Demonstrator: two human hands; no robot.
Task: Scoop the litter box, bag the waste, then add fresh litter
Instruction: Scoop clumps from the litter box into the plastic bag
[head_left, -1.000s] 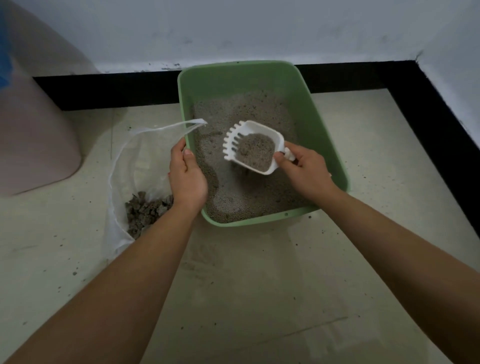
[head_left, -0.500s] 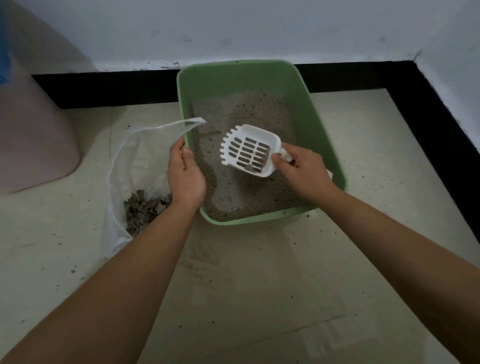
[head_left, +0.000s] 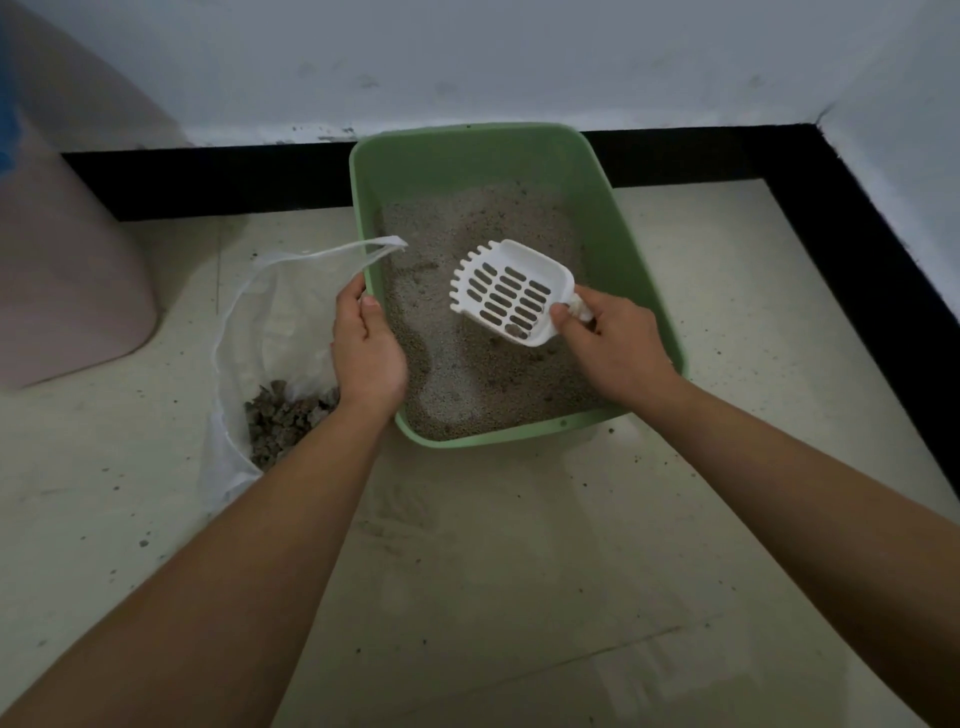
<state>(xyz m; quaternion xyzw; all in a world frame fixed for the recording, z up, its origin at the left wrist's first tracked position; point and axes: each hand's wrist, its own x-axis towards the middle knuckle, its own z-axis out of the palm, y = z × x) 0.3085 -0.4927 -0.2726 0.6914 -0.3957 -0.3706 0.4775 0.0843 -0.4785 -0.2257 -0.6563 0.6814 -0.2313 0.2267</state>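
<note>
A green litter box (head_left: 644, 291) stands on the floor against the wall, with grey litter (head_left: 457, 374) in it. My right hand (head_left: 613, 348) grips the handle of a white slotted scoop (head_left: 509, 291), held above the litter; the scoop is nearly empty, with a small clump at its near corner. My left hand (head_left: 366, 348) holds the edge of a clear plastic bag (head_left: 249, 332) at the box's left rim. Grey waste clumps (head_left: 283, 418) lie in the bag's bottom.
A pink rounded container (head_left: 62, 270) stands at the left. A black baseboard (head_left: 218, 176) runs along the wall and down the right side. Loose litter grains dot the pale floor (head_left: 467, 571) around the box.
The scoop was full of litter a second ago; the loose litter has sifted out through the slots and the scoop has lifted slightly. My left hand has stayed on the bag.
</note>
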